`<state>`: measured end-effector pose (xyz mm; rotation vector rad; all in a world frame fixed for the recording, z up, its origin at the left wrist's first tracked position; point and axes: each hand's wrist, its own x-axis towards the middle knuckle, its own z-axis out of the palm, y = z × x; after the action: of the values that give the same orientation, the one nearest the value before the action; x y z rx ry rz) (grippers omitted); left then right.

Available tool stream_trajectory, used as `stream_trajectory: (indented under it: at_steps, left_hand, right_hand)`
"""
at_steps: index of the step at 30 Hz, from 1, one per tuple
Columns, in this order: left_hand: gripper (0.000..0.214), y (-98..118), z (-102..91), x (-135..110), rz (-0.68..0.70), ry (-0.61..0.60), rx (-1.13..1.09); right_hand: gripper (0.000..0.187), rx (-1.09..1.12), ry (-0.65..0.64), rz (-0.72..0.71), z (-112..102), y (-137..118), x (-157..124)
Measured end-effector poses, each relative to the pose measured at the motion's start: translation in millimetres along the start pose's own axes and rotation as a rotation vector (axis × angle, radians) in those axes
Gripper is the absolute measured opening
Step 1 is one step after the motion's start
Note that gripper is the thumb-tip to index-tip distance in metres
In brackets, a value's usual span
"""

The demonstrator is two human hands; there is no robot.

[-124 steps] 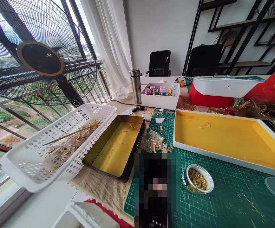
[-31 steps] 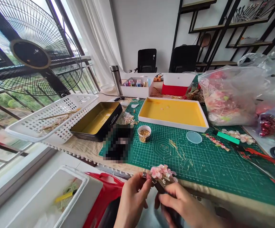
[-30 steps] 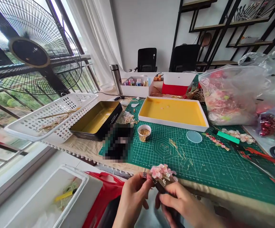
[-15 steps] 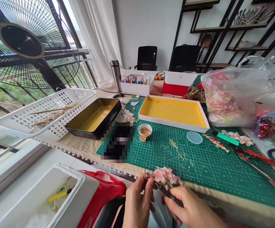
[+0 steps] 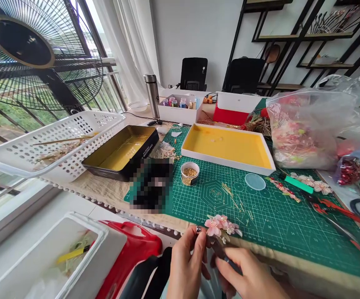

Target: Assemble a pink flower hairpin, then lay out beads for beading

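Pink petalled blossom ornament (image 5: 219, 226) sits at six o'clock, over the near edge of a green gridded cutting mat (image 5: 270, 232). The left hand (image 5: 187, 265), wearing a metal ring (image 5: 199, 229), and the right hand (image 5: 245, 274) both grasp its dark slender stem (image 5: 221, 250).

Left of a green gridded cutting mat (image 5: 270, 220), on a fringed beige cloth (image 5: 101, 193), a white perforated plastic basket (image 5: 52, 143) just beside an open black metal tin (image 5: 120, 151). On the mat, a shallow yellow-lined white tray (image 5: 228, 147), with a small round metal tin of gold pins (image 5: 189, 173) before it and a clear plastic bag of pink flowers (image 5: 301, 133) to its right. Behind the tray, a white cardboard box of small bottles (image 5: 180, 112), a steel vacuum flask (image 5: 152, 95) at that box's left.
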<state>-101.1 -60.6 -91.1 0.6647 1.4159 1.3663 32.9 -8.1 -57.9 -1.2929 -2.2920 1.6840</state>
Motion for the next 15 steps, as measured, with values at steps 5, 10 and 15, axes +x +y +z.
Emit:
stream_trajectory:
  at_steps: [5, 10, 15]
  left_hand:
    - [0.040, -0.2, -2.4, 2.0, -0.016, -0.039, 0.031]
    - [0.038, 6.5, -2.1, -0.6, -0.030, -0.032, 0.033]
    - [0.035, 6.3, -1.9, -1.8, -0.007, -0.030, 0.079]
  right_hand:
    - [0.037, 0.268, -0.090, 0.103, -6.8, 0.8, -5.4]
    - [0.043, 0.269, -0.085, 0.150, -5.4, 13.5, -6.6]
    - [0.043, 0.245, -0.109, 0.164, -4.3, 18.5, -4.1]
